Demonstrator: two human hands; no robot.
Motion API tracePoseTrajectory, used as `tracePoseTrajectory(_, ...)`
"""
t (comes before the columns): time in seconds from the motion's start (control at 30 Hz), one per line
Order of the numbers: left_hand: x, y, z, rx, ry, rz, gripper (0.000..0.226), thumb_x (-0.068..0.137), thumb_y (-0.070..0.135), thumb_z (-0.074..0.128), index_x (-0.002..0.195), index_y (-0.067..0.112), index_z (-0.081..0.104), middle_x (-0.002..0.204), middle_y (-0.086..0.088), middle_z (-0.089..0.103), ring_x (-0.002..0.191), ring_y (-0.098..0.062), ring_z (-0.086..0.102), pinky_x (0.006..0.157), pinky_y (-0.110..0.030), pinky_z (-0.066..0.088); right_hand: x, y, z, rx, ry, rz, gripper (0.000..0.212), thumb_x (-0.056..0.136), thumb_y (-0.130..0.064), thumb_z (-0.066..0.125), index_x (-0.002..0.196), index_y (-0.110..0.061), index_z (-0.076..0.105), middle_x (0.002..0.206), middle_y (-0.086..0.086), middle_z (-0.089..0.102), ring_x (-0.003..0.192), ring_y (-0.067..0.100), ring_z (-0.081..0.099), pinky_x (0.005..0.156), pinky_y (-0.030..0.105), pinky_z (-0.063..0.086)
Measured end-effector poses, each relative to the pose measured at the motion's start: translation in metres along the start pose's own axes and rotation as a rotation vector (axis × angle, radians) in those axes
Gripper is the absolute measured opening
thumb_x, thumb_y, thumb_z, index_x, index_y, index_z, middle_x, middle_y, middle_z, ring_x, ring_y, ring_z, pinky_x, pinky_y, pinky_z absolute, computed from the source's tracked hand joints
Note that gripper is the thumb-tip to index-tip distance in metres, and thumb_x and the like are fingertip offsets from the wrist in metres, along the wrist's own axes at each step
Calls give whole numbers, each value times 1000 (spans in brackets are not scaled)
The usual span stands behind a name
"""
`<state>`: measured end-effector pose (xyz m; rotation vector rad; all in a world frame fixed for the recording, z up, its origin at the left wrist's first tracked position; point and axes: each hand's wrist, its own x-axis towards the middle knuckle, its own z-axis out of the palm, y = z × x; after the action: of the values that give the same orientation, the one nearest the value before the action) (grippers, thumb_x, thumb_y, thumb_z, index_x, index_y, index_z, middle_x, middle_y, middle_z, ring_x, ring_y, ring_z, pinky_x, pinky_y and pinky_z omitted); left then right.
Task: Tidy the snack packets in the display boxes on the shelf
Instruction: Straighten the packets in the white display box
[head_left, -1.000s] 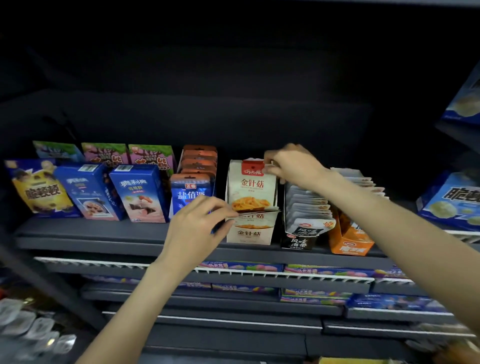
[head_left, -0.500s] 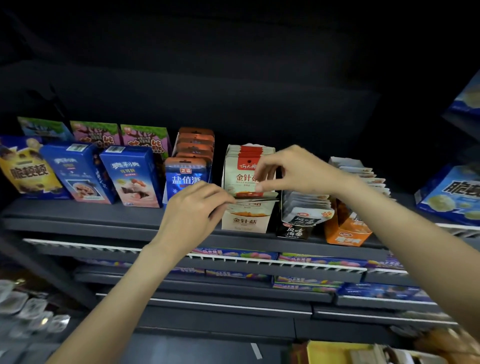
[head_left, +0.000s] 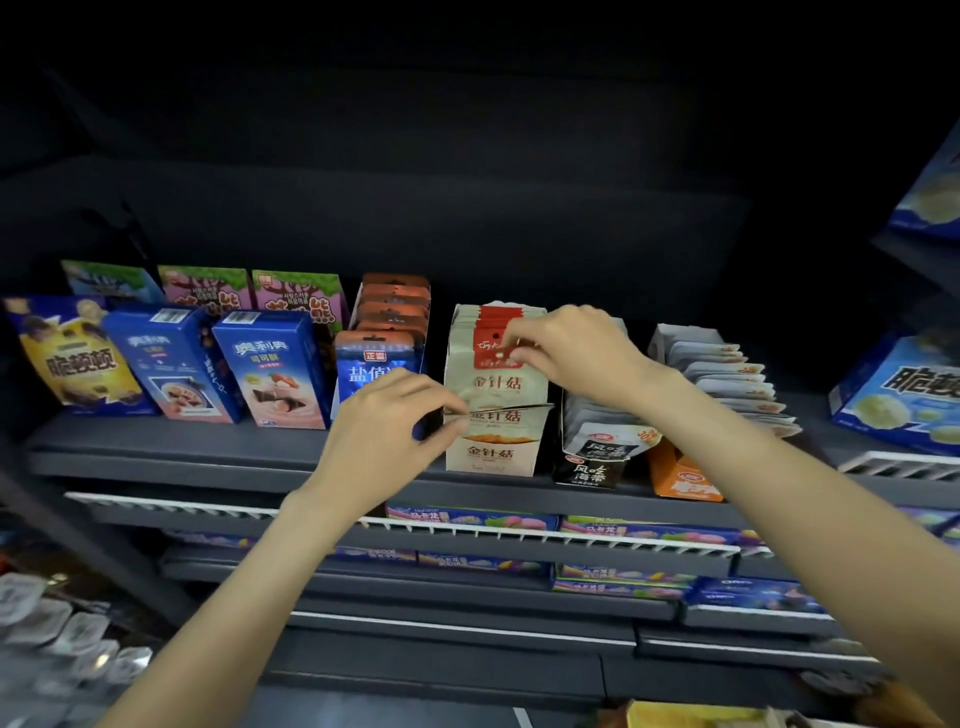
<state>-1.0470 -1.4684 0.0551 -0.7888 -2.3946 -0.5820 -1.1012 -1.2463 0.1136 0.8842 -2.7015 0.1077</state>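
The beige packets (head_left: 496, 358) stand upright in their display box (head_left: 493, 447) on the shelf (head_left: 208, 457), between the blue packs (head_left: 375, 364) and the dark seaweed packets (head_left: 597, 441). Judged light, thin and floppy; take them by the stiffer red header. Your right hand (head_left: 576, 353) pinches the front packet's header, fingers closed together. Your left hand (head_left: 389, 441) pinches the box's front lip.

Scene dim; upper half near black. Light falls from front onto beige-and-red snack packets (head_left: 496, 379) and dark grey metal shelf (head_left: 208, 457), leaving shelf back in deep shadow. Wide-angle bend at edges: blue boxes at right (head_left: 904, 395) lean inward. Lower corners soft, blurred. Slight glare on glossy blue cartons (head_left: 270, 369).
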Motion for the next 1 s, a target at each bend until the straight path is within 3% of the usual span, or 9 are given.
tracePoseTrajectory(0.1, 7, 1, -9, -221, 53, -226, 36, 81, 58, 59, 101, 29, 65, 99, 19, 63, 95, 3, 55, 83, -13, 42, -9, 9, -25, 207, 251, 109, 16, 94, -25, 57, 105, -18, 67, 93, -4, 71, 83, 13, 66, 72, 29, 50)
tracePoseTrajectory(0.23, 27, 5, -17, -599, 135, -493, 30, 81, 34, 67, 109, 28, 57, 106, 19, 62, 99, 4, 57, 79, -10, 45, -23, 19, -57, 671, 480, 253, 8, 93, -13, 60, 95, -20, 63, 86, -11, 65, 75, 2, 66, 56, 18, 53)
tracePoseTrajectory(0.33, 42, 14, -19, -795, 133, -583, 22, 86, 25, 65, 105, 34, 58, 106, 19, 64, 100, 6, 58, 82, -14, 47, -28, 24, -70, 859, 554, 332, 13, 93, -11, 59, 92, -24, 60, 89, -8, 64, 81, 3, 67, 56, 18, 55)
tracePoseTrajectory(0.5, 56, 27, -21, -964, 172, -596, 13, 91, 16, 58, 96, 27, 64, 83, 24, 68, 79, 8, 61, 67, -11, 47, -36, 31, -71, 972, 567, 434, 9, 94, -12, 57, 101, -17, 58, 92, -1, 67, 84, 9, 69, 56, 18, 54)
tracePoseTrajectory(0.63, 59, 32, -22, -956, 188, -622, 10, 92, 17, 58, 90, 21, 67, 61, 15, 61, 57, 1, 51, 56, -18, 40, -44, 32, -68, 1035, 537, 502, 6, 94, -14, 57, 98, -19, 59, 91, -3, 68, 82, 6, 67, 57, 16, 53)
tracePoseTrajectory(0.73, 59, 37, -26, -1005, 206, -633, 11, 94, 17, 55, 91, 19, 66, 53, 7, 57, 48, -6, 52, 49, -18, 40, -47, 36, -66, 812, 543, 491, 7, 92, -23, 61, 88, -29, 63, 84, -11, 64, 76, 0, 60, 62, 14, 47)
tracePoseTrajectory(0.8, 61, 39, -30, -1047, 223, -634, 11, 94, 19, 54, 93, 17, 65, 60, 4, 65, 51, -9, 60, 48, -16, 44, -50, 38, -68, 752, 550, 482, 3, 91, -26, 62, 91, -25, 66, 78, -12, 64, 72, -2, 58, 68, 15, 48)
tracePoseTrajectory(0.9, 62, 43, -33, -1153, 219, -622, 26, 89, 34, 52, 97, 14, 65, 79, -3, 74, 69, -15, 71, 56, -17, 53, -53, 34, -75, 903, 552, 442, 8, 95, -21, 57, 92, -23, 65, 70, -12, 67, 62, -1, 61, 57, 12, 45)
tracePoseTrajectory(1.0, 61, 49, -33, -1214, 191, -612, 39, 84, 44, 46, 92, 13, 69, 86, -7, 75, 80, -19, 72, 64, -20, 56, -53, 30, -83, 1097, 532, 439, 22, 101, -24, 43, 99, -20, 64, 88, -4, 73, 81, 13, 71, 64, 19, 53)
